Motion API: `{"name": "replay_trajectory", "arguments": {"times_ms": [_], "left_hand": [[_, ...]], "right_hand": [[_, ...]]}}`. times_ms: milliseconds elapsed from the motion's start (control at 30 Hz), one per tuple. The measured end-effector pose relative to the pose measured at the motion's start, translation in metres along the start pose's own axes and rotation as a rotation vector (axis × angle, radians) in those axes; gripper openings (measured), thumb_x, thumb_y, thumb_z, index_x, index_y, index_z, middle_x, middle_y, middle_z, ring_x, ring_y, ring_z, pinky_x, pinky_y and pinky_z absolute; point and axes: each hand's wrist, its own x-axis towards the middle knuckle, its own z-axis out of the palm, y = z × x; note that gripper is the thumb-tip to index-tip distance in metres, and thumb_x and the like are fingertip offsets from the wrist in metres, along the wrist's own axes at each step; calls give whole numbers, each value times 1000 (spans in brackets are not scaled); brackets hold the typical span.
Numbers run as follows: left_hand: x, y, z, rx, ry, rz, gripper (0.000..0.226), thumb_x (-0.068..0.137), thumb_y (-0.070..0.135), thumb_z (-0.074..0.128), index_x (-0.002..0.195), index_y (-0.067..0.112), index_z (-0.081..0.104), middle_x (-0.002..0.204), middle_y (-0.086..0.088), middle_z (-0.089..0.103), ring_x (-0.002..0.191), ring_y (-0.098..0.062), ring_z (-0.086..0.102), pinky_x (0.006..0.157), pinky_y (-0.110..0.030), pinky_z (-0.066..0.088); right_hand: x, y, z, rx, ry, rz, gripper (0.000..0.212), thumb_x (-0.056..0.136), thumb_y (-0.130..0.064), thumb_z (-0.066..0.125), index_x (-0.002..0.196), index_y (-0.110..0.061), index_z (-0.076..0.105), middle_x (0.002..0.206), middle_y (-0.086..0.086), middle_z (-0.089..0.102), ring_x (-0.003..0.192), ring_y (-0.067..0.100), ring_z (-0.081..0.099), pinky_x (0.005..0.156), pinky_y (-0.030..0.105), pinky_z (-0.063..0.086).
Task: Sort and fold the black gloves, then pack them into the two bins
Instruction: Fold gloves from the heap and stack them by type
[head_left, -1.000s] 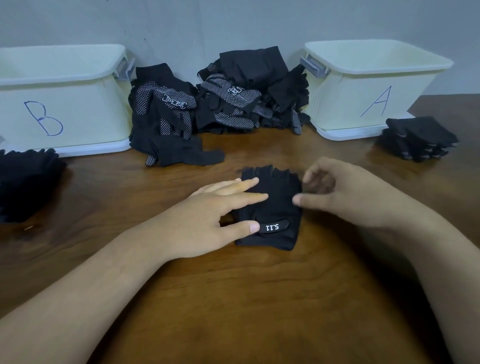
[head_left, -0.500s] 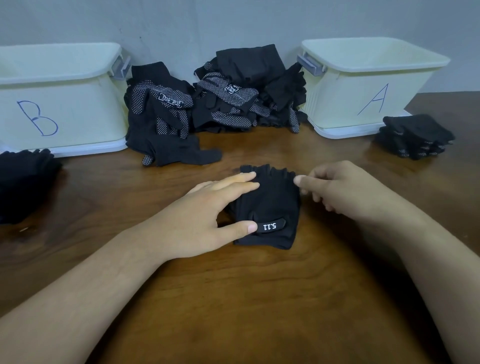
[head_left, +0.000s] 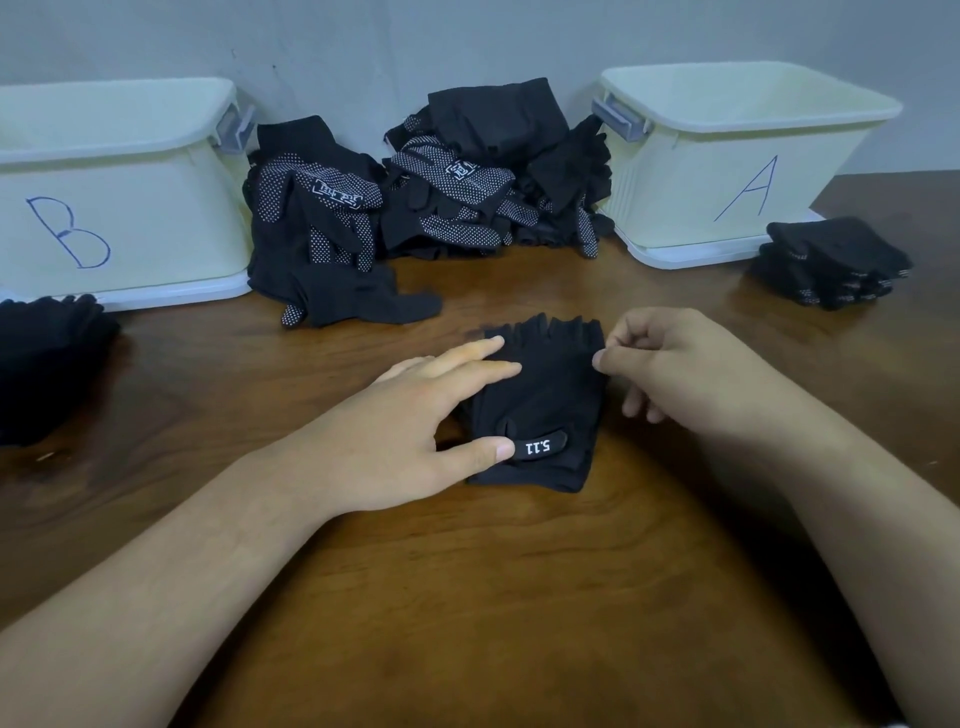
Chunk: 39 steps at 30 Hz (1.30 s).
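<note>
Right hand (head_left: 691, 379): I moved it up; pinches glove (head_left: 550, 405) corner.
Left hand (head_left: 395, 441): flat, pressing glove.
Table (head_left: 519, 597): wood; grey wall (head_left: 363, 47) behind.

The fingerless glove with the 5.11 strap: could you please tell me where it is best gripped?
I would pinch the right edge of the fingerless glove, below the finger stubs, coming from the right. It lies flat on the table, the left hand presses its left half and strap, and that edge is free beside the right hand.
</note>
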Motion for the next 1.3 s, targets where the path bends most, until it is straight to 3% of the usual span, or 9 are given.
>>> {"name": "replay_trajectory", "arguments": {"times_ms": [167,333,433,533,667,800,1100,1200,1300], "left_hand": [[0,2,1,33,-14,15,71,98,69,48,162,54,22,169,37,0,140,27,-6,125,-24,12],[0,1,1,34,-7,40,68,101,70,39,163,56,17,170,37,-1,156,9,-3,125,-23,0],[0,2,3,71,-13,59,64,102,71,35,162,58,18,170,37,-1,158,7,-5,126,-26,-2],[2,1,4,108,-16,64,65,102,73,32,162,57,17,170,36,-1,158,6,-5,125,-26,-2],[2,-1,5,106,-14,49,75,100,78,31,166,51,8,172,33,-2,158,8,-7,127,-27,0],[3,0,4,134,-55,16,83,96,81,25,166,48,-2,171,32,-11,155,12,-15,126,-23,-7],[-2,3,-6,163,-144,-144,97,91,87,28,161,44,-23,144,43,-38,119,32,-45,123,-23,-20],[-6,-2,-9,27,-59,-198,88,93,83,28,165,48,-6,155,43,-21,133,31,-30,127,-25,-9],[0,-2,-13,-201,228,-250,58,103,66,40,157,46,38,159,28,40,148,7,31,123,-28,28]], "right_hand": [[-1,2,2,-164,-7,23,17,96,-30,71,82,-20,69,69,-2,74,53,7,66,60,28,50],[-3,4,3,-372,79,-57,15,90,-34,80,82,-29,68,80,-11,70,76,4,64,66,27,48],[-6,0,5,-236,217,-293,16,90,-21,79,91,-32,67,90,-11,69,84,5,66,77,29,55],[-14,-11,19,-67,111,-463,18,97,-25,74,114,-31,72,115,-14,66,111,7,66,94,25,54],[-21,-10,32,-413,-267,-350,71,103,-62,49,167,-41,25,174,-18,16,160,0,11,129,25,19],[-24,-4,33,-669,-351,-268,87,99,-77,19,169,-35,-13,173,-16,-29,156,-1,-29,127,25,-11],[-32,-1,44,-770,-260,-253,85,97,-81,5,167,-38,-18,171,-15,-33,157,12,-33,133,40,-10],[-31,1,46,-752,-240,-255,86,97,-82,7,168,-38,-15,172,-15,-30,159,12,-31,133,40,-9],[-31,2,46,-739,-230,-255,86,98,-82,9,168,-38,-12,173,-15,-28,160,12,-28,133,41,-7]]}}
